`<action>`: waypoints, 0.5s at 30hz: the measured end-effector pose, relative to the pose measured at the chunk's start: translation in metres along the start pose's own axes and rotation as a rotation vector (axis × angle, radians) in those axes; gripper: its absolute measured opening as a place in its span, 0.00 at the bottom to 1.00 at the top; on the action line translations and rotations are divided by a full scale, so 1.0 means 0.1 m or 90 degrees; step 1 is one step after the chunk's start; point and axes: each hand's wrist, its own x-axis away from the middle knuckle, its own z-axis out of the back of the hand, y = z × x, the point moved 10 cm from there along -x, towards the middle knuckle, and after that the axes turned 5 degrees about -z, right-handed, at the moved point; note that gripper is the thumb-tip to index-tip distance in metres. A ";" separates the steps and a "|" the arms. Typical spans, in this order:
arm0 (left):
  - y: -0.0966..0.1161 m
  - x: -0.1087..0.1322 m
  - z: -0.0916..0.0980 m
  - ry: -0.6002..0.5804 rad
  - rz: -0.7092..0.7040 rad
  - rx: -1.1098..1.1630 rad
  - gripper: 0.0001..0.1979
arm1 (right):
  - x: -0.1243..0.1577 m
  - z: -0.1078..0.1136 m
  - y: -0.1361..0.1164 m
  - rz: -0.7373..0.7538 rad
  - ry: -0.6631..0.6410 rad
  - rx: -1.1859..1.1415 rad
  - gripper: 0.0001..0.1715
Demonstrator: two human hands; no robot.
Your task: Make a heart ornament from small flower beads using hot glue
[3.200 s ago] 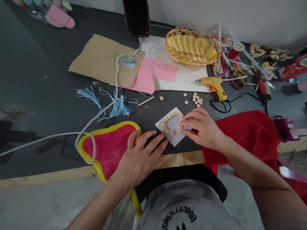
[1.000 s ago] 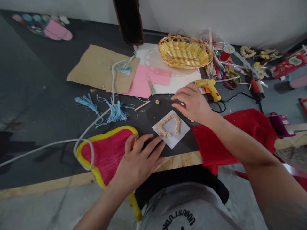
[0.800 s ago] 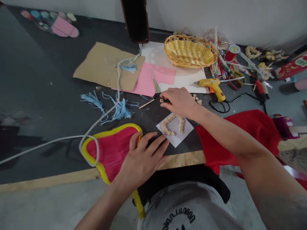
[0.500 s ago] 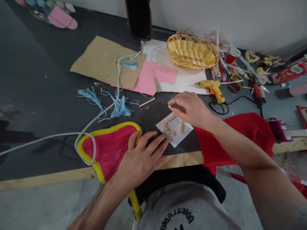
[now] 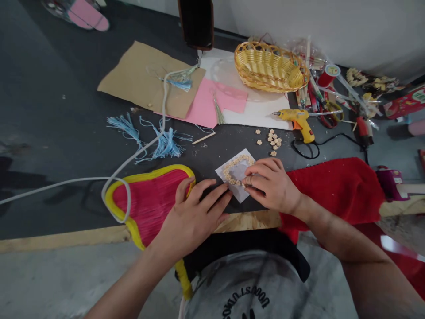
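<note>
A small white paper square [image 5: 239,194] lies near the table's front edge, with a heart outline of small beige flower pieces [image 5: 232,168] on it. My right hand [image 5: 270,184] rests on the square's right side, its fingers pinched together at the heart's lower right; what the pinch holds is too small to make out. My left hand [image 5: 194,217] lies flat with fingers spread, its tips touching the paper's left corner and its palm over the edge of a pink fan with yellow trim [image 5: 148,201]. A loose cluster of flower pieces [image 5: 274,139] sits beyond the paper.
A yellow glue gun [image 5: 297,120] with a black cord lies behind the cluster. A wicker basket [image 5: 270,66], pink and brown paper sheets, blue tassels [image 5: 164,146], a white cord [image 5: 109,177] and craft clutter fill the back. Red cloth [image 5: 335,188] covers the right.
My right hand reached out to the loose flower pieces beyond the paper, then drew back to the heart's lower right with fingers pinched. My left hand stayed put.
</note>
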 end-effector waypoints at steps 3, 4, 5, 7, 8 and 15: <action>0.00 0.00 0.00 0.000 -0.002 -0.004 0.15 | 0.00 -0.01 0.02 -0.005 0.003 0.009 0.04; 0.00 0.00 0.00 0.001 -0.003 -0.005 0.15 | 0.00 -0.02 0.03 -0.009 0.003 0.011 0.04; 0.00 0.00 0.00 0.002 -0.004 -0.006 0.15 | 0.00 -0.02 0.04 -0.012 0.002 0.010 0.05; 0.00 0.00 0.00 0.002 -0.005 -0.010 0.16 | 0.00 -0.02 0.04 -0.016 0.000 0.005 0.05; 0.01 0.00 0.00 0.001 -0.006 -0.012 0.16 | 0.00 -0.02 0.04 -0.017 -0.003 0.002 0.05; 0.01 0.00 -0.01 -0.002 -0.011 -0.015 0.16 | -0.01 0.01 0.03 -0.019 0.019 -0.008 0.05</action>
